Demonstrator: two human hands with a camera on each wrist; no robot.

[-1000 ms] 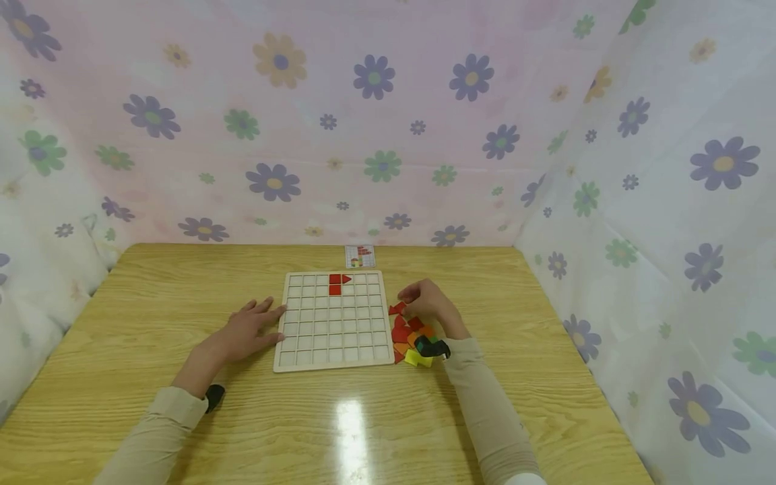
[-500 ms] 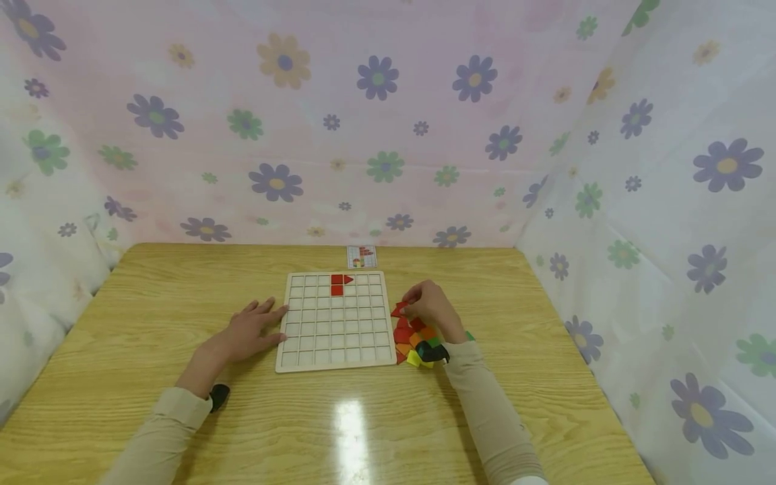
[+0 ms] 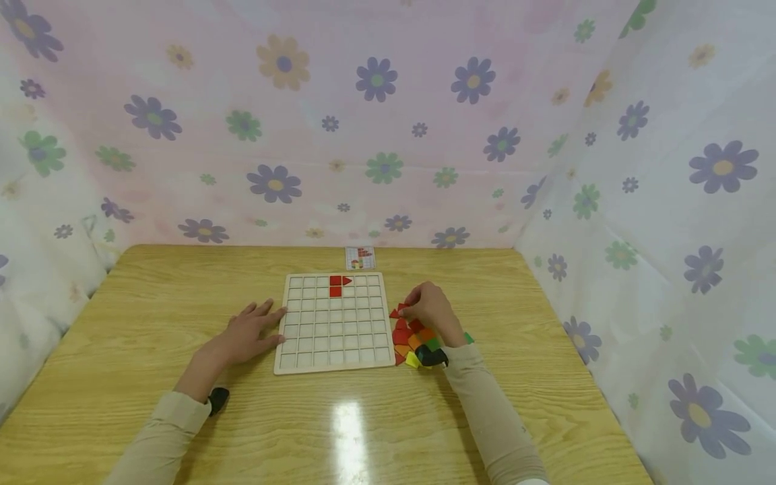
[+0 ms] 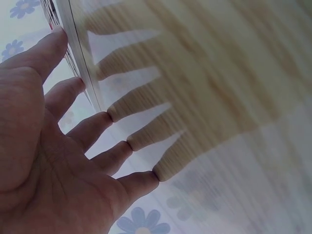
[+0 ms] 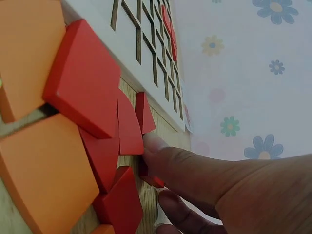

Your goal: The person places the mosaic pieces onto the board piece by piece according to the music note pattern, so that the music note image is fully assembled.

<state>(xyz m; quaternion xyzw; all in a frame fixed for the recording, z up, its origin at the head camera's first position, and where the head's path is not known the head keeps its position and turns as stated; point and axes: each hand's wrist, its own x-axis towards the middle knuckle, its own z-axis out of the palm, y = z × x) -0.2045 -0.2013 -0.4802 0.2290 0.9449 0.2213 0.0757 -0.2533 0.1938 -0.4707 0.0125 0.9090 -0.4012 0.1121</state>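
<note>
A wooden grid board (image 3: 335,367) lies on the table with two red squares (image 3: 335,292) and a red triangle (image 3: 347,281) set in its upper cells. My left hand (image 3: 245,335) has its fingers spread on the table, thumb and index finger touching the board's left edge (image 4: 78,48). Right of the board, my right hand (image 3: 432,310) pinches a red wooden piece (image 5: 152,179) between thumb and fingers; its shape is mostly hidden. Another small red triangle (image 5: 145,114) lies by the board's edge, near the thumb tip.
A loose pile of red, orange, green and yellow pieces (image 3: 401,335) lies under and beside my right wrist, some overlapping. Behind the board lies a small printed card (image 3: 360,258). Flowered cloth (image 3: 388,168) closes off the back and sides of the wooden table (image 3: 254,438).
My right fingers have shifted slightly among the red pieces, and a small red triangle now shows apart at their left. My left hand stays in place.
</note>
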